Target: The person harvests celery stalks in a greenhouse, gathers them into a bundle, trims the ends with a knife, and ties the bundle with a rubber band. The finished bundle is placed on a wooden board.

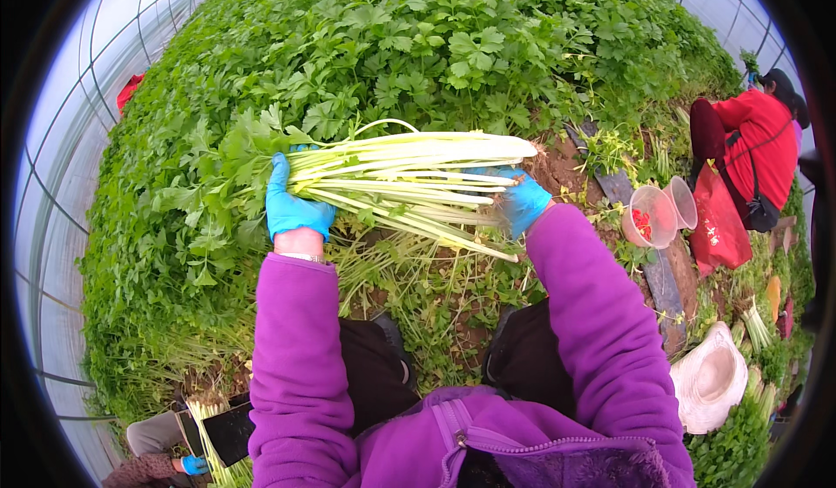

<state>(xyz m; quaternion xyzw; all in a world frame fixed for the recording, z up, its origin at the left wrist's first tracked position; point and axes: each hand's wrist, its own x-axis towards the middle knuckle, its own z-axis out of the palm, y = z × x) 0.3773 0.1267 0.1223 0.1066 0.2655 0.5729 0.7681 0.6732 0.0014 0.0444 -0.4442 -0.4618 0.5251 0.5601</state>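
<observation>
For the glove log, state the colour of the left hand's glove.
The left glove is bright blue, clearest in the head view.

I have passing room at the centre of the frame, below the celery bundle (pixel 409 170) and between the purple sleeves (pixel 300 357). Dense leafy plants (pixel 470 48) block me across the top; at right, clear tubs (pixel 655 209) and a red bag (pixel 721 227) obstruct a sideways reach.

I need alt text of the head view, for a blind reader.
Blue-gloved left hand and right hand hold a celery bunch sideways, leaves at left. Green plants grow beyond; at right is a person in red.
</observation>
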